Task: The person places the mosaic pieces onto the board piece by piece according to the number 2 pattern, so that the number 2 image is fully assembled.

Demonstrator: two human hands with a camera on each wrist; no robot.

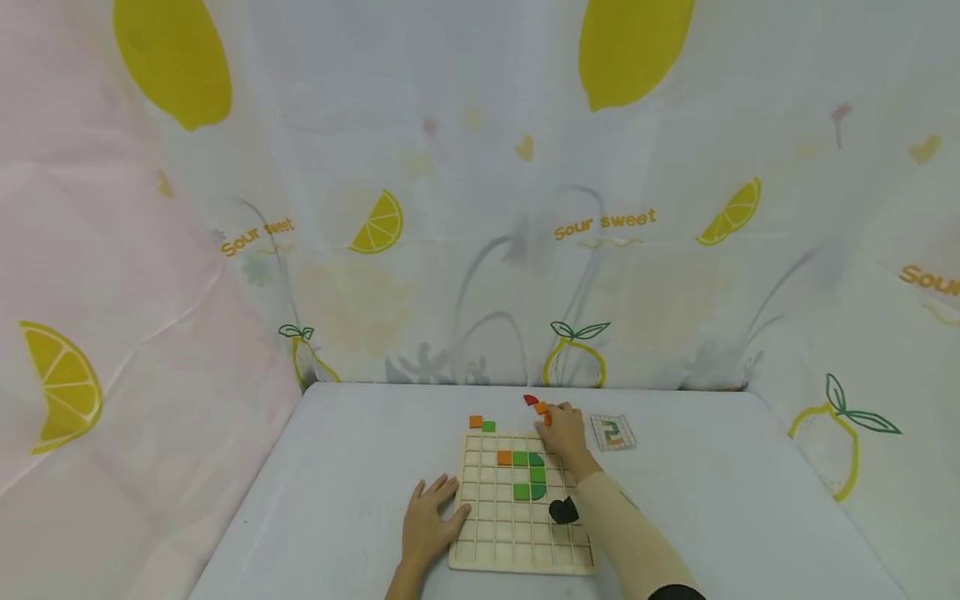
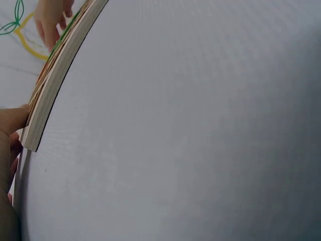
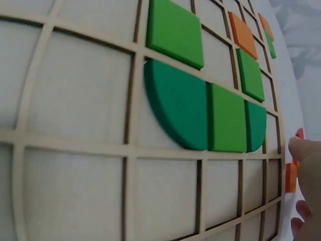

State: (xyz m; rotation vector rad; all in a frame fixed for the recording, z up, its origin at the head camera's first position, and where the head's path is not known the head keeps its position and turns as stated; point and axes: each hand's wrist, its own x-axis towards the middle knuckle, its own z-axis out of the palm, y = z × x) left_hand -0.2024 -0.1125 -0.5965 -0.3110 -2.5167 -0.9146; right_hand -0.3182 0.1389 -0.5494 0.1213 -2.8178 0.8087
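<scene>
Six green tiles [image 1: 537, 475], one board [image 1: 504, 531]

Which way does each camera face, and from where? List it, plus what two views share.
Head: on the head, facing forward and down at table and grid board; shows left hand, right hand, right sleeve.
Left wrist: worn there, facing table beside the board; shows part of both hands.
Right wrist: worn there, facing across the board's coloured pieces; shows part of the right hand.
Head and right wrist share those pieces and the right hand.

Matt wooden grid board [image 1: 483, 552] — smooth green tiles [image 3: 228, 120]
</scene>
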